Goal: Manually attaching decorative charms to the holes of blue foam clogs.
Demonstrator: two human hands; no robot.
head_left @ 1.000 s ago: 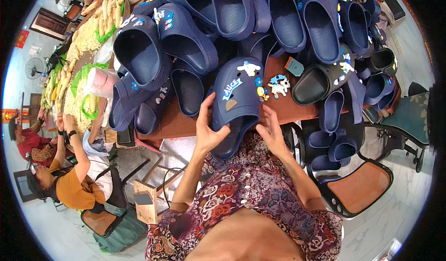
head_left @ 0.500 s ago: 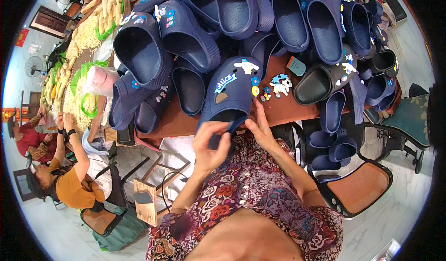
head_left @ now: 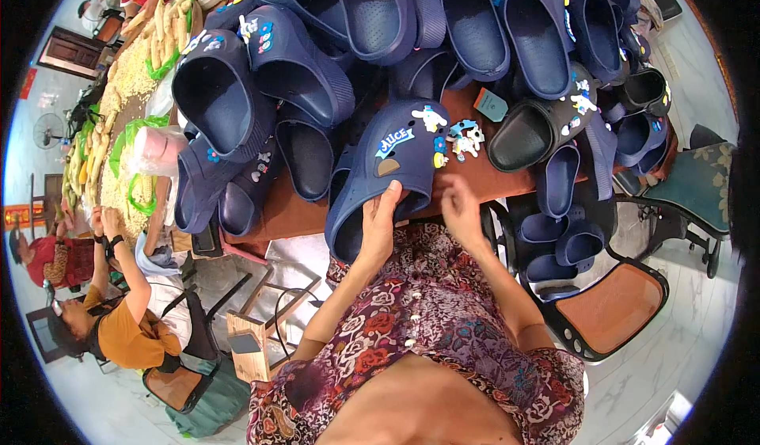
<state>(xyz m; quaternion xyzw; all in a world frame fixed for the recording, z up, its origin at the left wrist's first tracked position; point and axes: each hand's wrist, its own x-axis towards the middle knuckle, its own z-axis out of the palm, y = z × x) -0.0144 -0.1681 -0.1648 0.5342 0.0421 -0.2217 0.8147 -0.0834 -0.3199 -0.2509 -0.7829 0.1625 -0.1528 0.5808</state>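
- Now, step in hand, as I judge it: fitting charms to a navy clog (head_left: 388, 172) lying at the table's (head_left: 491, 177) near edge.
- Left hand (head_left: 378, 222) grasps the clog's near rim, fingers curled over it.
- Right hand (head_left: 461, 211) hovers just right, fingers loose, holding nothing visible.
- Loose charms (head_left: 463, 138) lie beside the clog.
- Next move likely calls for a fine pinch on one charm while the left steadies.

The left hand (head_left: 378, 225) hides the clog's (head_left: 388, 168) heel.
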